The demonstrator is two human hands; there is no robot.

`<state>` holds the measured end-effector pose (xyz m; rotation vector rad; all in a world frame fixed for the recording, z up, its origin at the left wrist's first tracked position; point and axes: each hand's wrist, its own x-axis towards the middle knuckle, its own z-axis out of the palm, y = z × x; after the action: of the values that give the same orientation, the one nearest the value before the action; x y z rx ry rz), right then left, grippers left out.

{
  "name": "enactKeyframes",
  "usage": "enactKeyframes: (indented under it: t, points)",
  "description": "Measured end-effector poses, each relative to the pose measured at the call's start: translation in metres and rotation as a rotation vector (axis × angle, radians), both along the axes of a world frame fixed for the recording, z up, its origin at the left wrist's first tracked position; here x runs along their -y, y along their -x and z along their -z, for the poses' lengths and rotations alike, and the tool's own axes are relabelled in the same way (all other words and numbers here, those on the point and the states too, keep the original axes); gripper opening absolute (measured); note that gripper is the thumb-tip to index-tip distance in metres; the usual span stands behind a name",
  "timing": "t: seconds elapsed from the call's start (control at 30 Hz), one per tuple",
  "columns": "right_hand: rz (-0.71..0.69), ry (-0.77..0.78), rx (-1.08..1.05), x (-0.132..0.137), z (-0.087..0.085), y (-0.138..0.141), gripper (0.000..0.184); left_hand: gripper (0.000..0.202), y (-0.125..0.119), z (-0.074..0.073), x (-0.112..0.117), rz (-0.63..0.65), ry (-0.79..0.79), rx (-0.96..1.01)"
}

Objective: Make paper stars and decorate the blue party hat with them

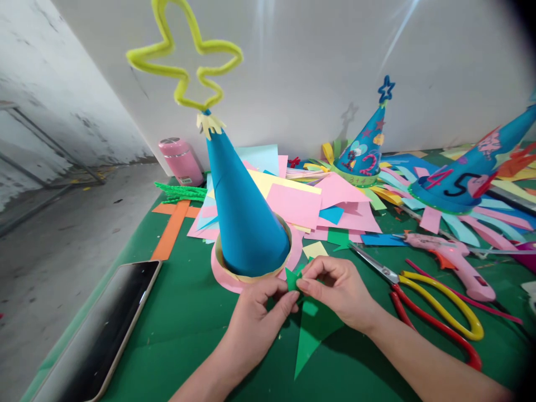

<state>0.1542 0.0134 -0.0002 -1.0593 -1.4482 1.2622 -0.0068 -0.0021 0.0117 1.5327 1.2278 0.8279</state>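
Observation:
My left hand [259,318] and my right hand [339,285] meet in front of the hat, both pinching a small pointed green paper cutout [292,279] between thumb and fingers. Its full shape is partly covered by the fingertips. Below them a larger pointed piece of green paper [312,332] lies on the table. Just beyond my left hand stands a blue paper cone hat [247,218] with a pink and cream brim [224,273]. A fringed cream collar [210,125] and a bent yellow pipe cleaner [184,101] top it.
Scissors [389,273] with red and yellow handles and a pink glue gun [456,257] lie on the right. A phone [100,329] rests at the left edge. Behind are coloured paper sheets [293,204], a pink bottle [181,162] and two decorated hats [364,148].

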Motion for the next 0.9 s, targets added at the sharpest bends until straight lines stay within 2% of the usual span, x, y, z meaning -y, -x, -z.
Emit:
enactKeyframes:
  t: [0.2, 0.5, 0.73, 0.9]
  points:
    - [0.029, 0.008, -0.022, 0.002, 0.000, 0.002, 0.018, 0.021, -0.001, 0.000, 0.000, -0.022, 0.079, 0.037]
    - [0.051, 0.047, -0.090, 0.006, 0.001, 0.009, 0.017, 0.020, -0.002, -0.003, 0.000, -0.071, 0.148, 0.198]
    - [0.080, 0.128, -0.259, 0.007, 0.002, 0.014, 0.026, 0.020, -0.001, -0.003, -0.001, -0.070, 0.135, 0.199]
    - [0.024, 0.174, -0.320, 0.007, 0.000, 0.015, 0.024, 0.020, -0.001, -0.001, -0.001, -0.103, 0.131, 0.209]
